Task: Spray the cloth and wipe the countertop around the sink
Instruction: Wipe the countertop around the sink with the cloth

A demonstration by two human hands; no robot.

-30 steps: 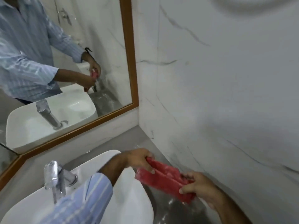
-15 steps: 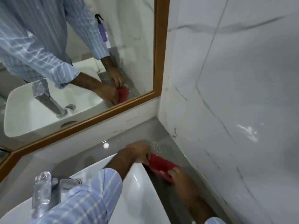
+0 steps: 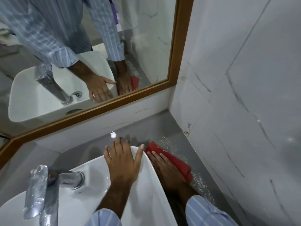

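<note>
A folded red cloth (image 3: 175, 162) lies flat on the grey countertop (image 3: 153, 128), in the narrow strip between the white sink (image 3: 146, 193) and the marble side wall. My right hand (image 3: 162, 167) presses down on the cloth with flat fingers. My left hand (image 3: 121, 159) rests spread on the sink's back right rim and holds nothing. Small droplets speckle the counter around the cloth. No spray bottle shows on the counter.
A chrome faucet (image 3: 40, 190) stands at the sink's left. A wood-framed mirror (image 3: 175, 46) covers the back wall and reflects my arms and a purple bottle. The marble side wall (image 3: 236, 111) stands close on the right.
Both hands held the cloth above the counter a second ago. It now lies flat under my right hand, and my left hand has let go and rests on the sink rim.
</note>
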